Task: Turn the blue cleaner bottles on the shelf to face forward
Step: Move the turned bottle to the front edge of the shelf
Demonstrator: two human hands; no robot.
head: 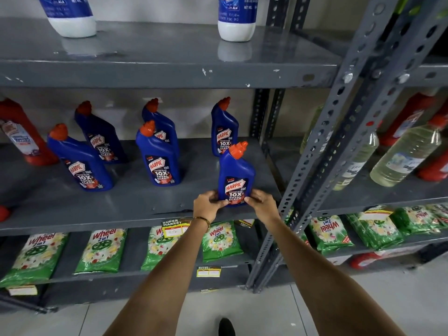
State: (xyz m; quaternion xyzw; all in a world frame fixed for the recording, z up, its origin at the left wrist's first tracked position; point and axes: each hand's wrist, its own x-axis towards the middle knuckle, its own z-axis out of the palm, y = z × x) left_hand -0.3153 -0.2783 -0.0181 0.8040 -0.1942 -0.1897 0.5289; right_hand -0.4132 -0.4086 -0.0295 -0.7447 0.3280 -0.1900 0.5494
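Several blue cleaner bottles with red caps stand on the middle grey shelf [135, 214]. The front right bottle [235, 173] stands upright near the shelf's front edge, its label toward me. My left hand [208, 206] grips its base from the left and my right hand [260, 201] from the right. Behind it stands another blue bottle [224, 126]. A middle pair [158, 156] and a left pair [81, 158] also show their labels to the front.
A red bottle [21, 134] stands at the shelf's far left. White and blue bottles [236, 18] sit on the top shelf. Green detergent packs [101, 251] fill the lower shelf. A perforated grey upright [322, 151] separates the right rack holding clear bottles [404, 154].
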